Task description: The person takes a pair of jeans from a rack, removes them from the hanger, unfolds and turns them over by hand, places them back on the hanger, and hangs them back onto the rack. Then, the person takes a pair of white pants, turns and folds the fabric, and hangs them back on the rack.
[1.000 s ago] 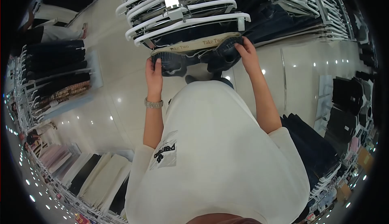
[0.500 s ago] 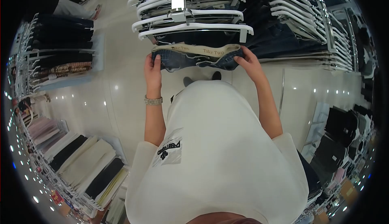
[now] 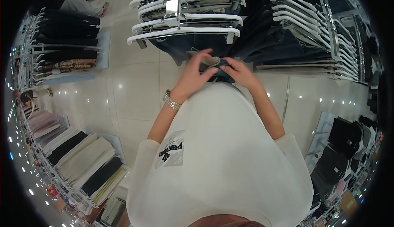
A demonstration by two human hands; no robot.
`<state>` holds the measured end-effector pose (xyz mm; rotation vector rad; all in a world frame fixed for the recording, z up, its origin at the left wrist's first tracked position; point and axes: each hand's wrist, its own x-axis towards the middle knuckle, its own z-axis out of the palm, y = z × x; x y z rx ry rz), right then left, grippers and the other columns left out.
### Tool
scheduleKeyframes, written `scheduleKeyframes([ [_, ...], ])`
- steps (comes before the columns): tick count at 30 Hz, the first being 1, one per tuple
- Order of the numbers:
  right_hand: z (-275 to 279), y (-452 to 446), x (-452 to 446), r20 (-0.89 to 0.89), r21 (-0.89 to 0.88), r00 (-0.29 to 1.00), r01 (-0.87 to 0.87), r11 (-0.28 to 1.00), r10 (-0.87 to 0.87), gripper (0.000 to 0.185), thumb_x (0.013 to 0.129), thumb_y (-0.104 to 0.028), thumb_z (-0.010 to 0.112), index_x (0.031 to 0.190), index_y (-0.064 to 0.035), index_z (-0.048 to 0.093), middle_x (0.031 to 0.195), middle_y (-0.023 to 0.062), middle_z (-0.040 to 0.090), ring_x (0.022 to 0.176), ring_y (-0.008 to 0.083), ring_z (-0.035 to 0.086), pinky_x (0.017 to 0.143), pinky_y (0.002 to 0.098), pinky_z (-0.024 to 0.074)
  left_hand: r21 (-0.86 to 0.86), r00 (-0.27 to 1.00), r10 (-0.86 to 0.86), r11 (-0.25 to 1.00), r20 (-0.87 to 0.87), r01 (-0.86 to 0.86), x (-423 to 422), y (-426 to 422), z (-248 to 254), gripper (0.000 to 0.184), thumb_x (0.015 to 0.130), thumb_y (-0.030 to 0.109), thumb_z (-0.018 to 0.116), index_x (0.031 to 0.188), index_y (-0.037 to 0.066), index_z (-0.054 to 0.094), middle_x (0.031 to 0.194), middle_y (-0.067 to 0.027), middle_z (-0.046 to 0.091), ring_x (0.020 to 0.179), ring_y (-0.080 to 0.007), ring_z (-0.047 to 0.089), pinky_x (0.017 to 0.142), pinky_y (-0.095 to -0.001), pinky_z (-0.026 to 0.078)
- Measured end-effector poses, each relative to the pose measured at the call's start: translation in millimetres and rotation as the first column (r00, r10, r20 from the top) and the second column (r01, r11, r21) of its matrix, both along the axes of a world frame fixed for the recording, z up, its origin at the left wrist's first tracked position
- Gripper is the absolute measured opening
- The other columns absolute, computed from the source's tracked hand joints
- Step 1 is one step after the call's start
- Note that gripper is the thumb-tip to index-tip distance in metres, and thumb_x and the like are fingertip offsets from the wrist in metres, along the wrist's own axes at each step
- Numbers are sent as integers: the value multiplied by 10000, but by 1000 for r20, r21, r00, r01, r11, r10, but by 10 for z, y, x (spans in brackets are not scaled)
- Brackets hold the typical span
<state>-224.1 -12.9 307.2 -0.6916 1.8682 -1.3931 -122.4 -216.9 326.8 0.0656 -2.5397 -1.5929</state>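
A pair of dark blue jeans (image 3: 223, 76) with a pale inner waistband is bunched together in front of my waist. My right hand (image 3: 242, 74) pinches the waistband at its right end, thumb and fingers closed on the denim. Across the left part of the waistband reaches my left hand (image 3: 193, 76), its thumb and fingers spread apart around the fabric. A metal watch (image 3: 172, 100) circles my left wrist. Much of the jeans is hidden behind my hands and white shirt (image 3: 230, 153).
Just beyond my hands, white hangers (image 3: 184, 32) carry jeans on a metal rail. More hangers (image 3: 301, 26) with trousers stand at right. Dark trousers (image 3: 69, 34) hang at left, folded-over garments (image 3: 84, 161) at lower left. Part of another person (image 3: 78, 8) shows at upper left.
The jeans' waistband was stretched wide between both hands; now it is bunched up. My left hand has moved right, close to my right hand, and its fingers have spread.
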Motion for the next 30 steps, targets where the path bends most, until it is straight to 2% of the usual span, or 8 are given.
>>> scheduleKeyframes([
  [3,19,32,-28,-53,-22,998,24,999,-25,187,983,-124,608,1123,0,620,912,77,624,829,134,542,748,290,466,92,990,-108,991,89,100,-95,128,-4,357,866,273,756,1032,38,545,1389,-130,576,1227,-348,560,1027,-431,444],
  [6,-40,121,-20,-54,-72,995,80,994,-84,175,979,-133,622,1091,1,626,890,63,613,788,125,515,708,287,452,-70,978,-164,982,132,174,-143,47,-153,310,873,220,749,1053,21,594,1387,-149,574,1240,-335,556,1032,-392,447],
  [9,-58,191,-24,-2,-47,991,134,990,-134,178,972,-145,637,1073,1,627,871,50,604,758,115,490,675,284,439,-13,969,-220,975,113,222,-180,102,-375,256,886,202,728,1005,8,610,1287,-160,623,1223,-334,566,1033,-392,453],
  [15,253,283,-110,-122,33,975,193,981,-188,192,965,-145,648,1086,3,656,881,61,623,763,115,523,679,283,453,-180,991,-112,976,67,123,-164,84,-47,208,910,177,702,969,5,600,965,-133,648,926,-283,630,824,-362,501],
  [21,346,220,-121,-200,-6,964,177,984,-175,229,961,-124,644,1142,15,662,960,77,672,844,114,596,739,258,480,83,996,-22,996,88,15,-205,64,-66,199,924,189,696,956,19,598,884,-116,609,765,-242,575,705,-330,476],
  [24,247,198,-109,-148,3,965,220,976,-217,227,958,-126,647,1134,16,666,934,69,673,832,112,591,738,257,476,86,986,-114,991,118,104,-183,47,-123,206,950,206,669,970,17,590,908,-120,624,775,-263,584,702,-342,477],
  [27,7,181,-109,-12,-40,965,261,965,-262,219,959,-134,649,1124,11,668,897,47,671,804,111,579,726,257,470,-146,965,-240,964,-103,224,-129,-30,-546,208,977,229,634,1004,26,598,903,-137,646,753,-299,590,697,-362,486],
  [30,-99,175,-108,72,-44,968,246,968,-243,220,957,-157,661,1093,15,667,846,21,661,787,110,576,724,254,469,-51,965,-147,986,219,161,-70,-60,-353,207,991,240,607,1031,37,611,878,-159,653,748,-346,608,686,-391,491],
])
